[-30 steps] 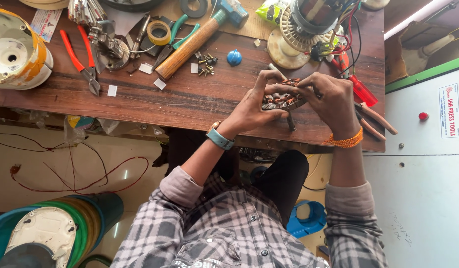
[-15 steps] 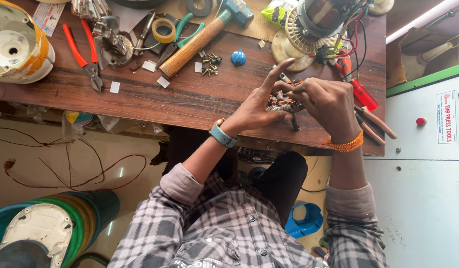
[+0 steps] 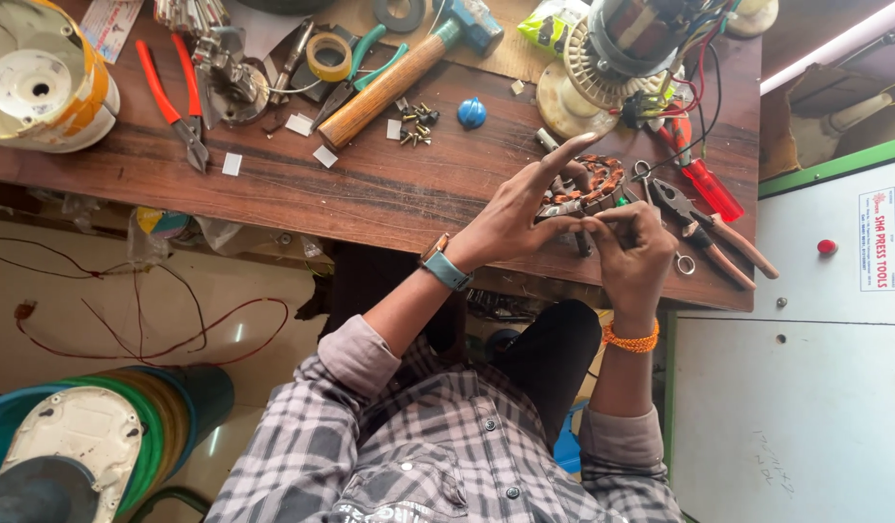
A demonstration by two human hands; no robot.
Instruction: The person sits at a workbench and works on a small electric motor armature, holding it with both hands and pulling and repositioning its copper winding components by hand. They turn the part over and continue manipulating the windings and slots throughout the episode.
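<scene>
Both hands meet over the front right part of a wooden bench. My left hand, with a teal watch on its wrist, pinches a small round coil of copper wire, its index finger pointing up and away. My right hand, with an orange bead bracelet, grips the near side of the same coil with curled fingers. The hands hide much of the coil. A small pair of scissors lies just beyond my right hand.
On the bench lie brown-handled pliers, a red screwdriver, a motor with wires, a blue ball, screws, a wooden-handled hammer, tape, orange pliers and a white housing. A white cabinet stands at right.
The view has tilted a little. My left index finger has lifted off the coil and now points outward; both hands stay on the coil.
</scene>
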